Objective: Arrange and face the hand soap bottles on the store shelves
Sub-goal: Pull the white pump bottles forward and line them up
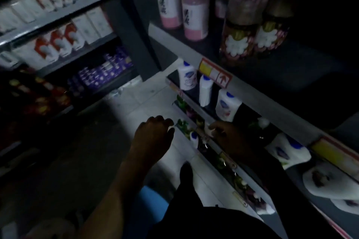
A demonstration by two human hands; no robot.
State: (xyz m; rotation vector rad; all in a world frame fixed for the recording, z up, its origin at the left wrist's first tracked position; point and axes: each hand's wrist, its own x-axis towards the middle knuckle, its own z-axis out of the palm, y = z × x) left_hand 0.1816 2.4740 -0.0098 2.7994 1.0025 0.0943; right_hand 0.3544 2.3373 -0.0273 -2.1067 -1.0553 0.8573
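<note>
White hand soap bottles with blue caps (pixel 187 77) stand in a loose row on the middle shelf (pixel 275 106) at the right of the dim head view, running from far to near; the second bottle (pixel 205 91) is turned side-on, while the third (pixel 227 105) shows its label. Nearer, more white bottles (pixel 289 151) lie tilted or on their sides under the same shelf lip, beside a yellow price tag (pixel 330 151). One small white bottle with a blue cap (pixel 194 138) sits on the lower shelf, just in front of the hands.

The left hand (pixel 155 134) hovers over the pale floor tiles (pixel 147 99) just left of the lower shelf edge, fingers loosely curled and holding nothing. The right hand (pixel 229 137) reaches into the lower shelf, fingertips at a small pale object; whether it grips it is too dark to tell.

On the upper shelf stand pink bottles (pixel 194 11) and dark floral-patterned bottles (pixel 239 35). Across the aisle at the left are red-and-white boxes (pixel 58 42) and purple packs (pixel 104 72).
</note>
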